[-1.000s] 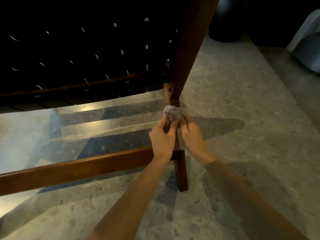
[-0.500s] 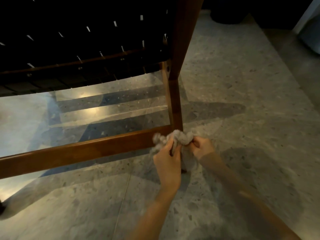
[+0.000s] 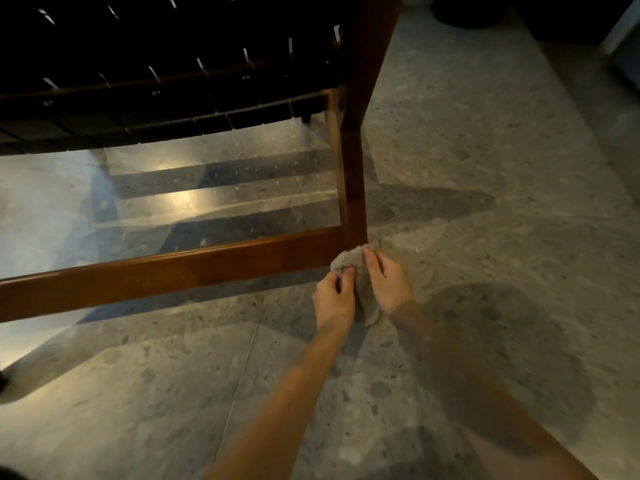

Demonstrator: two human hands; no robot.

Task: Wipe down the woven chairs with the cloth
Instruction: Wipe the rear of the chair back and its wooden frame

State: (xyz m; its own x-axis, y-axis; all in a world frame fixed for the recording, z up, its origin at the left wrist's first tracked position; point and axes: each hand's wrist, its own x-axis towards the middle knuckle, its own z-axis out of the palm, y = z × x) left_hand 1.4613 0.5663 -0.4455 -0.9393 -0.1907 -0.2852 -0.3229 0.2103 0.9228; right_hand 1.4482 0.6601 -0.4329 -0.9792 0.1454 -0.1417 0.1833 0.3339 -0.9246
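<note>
Down at the base of the wooden chair leg point(image 3: 353, 188), where the low rail point(image 3: 173, 271) meets it, a bunched grey cloth point(image 3: 348, 259) is pressed against the wood. Both the left hand point(image 3: 334, 299) and the right hand point(image 3: 389, 282) have a closed grip on it, fingers curled and pinching its folds.

Left hand point(image 3: 334, 299) and right hand point(image 3: 389, 282) grip the cloth point(image 3: 349, 260) against the chair leg point(image 3: 353, 188).

A glossy grey speckled stone floor point(image 3: 485, 161) is filling the view, mirroring warm yellow glare point(image 3: 183, 199) on the left — dark angular shadows point(image 3: 433, 202) are crossing it. A thin straight seam point(image 3: 239, 386) is running through it; a pale panel point(image 3: 623, 26) is edging the upper right corner.
</note>
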